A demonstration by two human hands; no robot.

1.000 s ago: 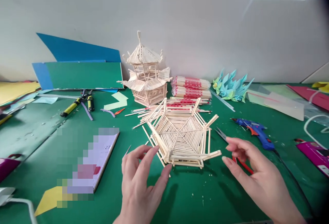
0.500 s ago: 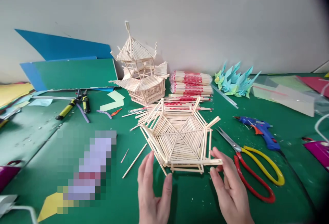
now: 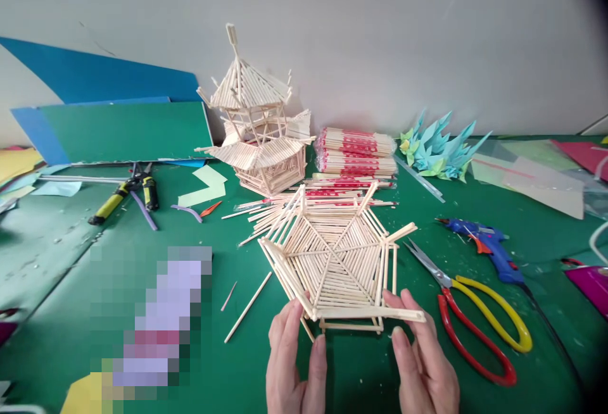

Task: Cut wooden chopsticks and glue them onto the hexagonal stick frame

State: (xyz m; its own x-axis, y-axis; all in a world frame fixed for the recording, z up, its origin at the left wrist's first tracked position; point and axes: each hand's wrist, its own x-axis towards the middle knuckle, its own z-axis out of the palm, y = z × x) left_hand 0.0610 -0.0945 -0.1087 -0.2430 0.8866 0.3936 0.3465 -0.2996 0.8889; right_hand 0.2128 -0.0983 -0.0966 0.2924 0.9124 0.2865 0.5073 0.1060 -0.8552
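A six-sided frame of thin wooden sticks point(image 3: 339, 256), with a spoked, stick-filled floor and short sticks jutting from its corners, sits in front of me. My left hand point(image 3: 297, 363) is at its near left corner, fingertips against or just beside the sticks, thumb held apart below. At the near right corner, my right hand point(image 3: 418, 354) has its fingers behind the jutting stick and its thumb apart in front. Both hands look open; firm contact cannot be made out. Behind the frame stands a tiered stick pavilion point(image 3: 259, 154) with a pointed roof.
Scissors point(image 3: 468, 313) and a blue glue gun point(image 3: 484, 243) lie right. Packs of sticks point(image 3: 356, 151) and blue folded-paper pieces point(image 3: 441, 148) are behind. Pliers point(image 3: 128, 192), a loose stick point(image 3: 247, 307) and a blurred-out purple item point(image 3: 166, 313) lie left on the green table.
My left hand has moved right, in against the frame's near left corner. My right hand stays by the near right corner, slightly lower. The view has shifted slightly.
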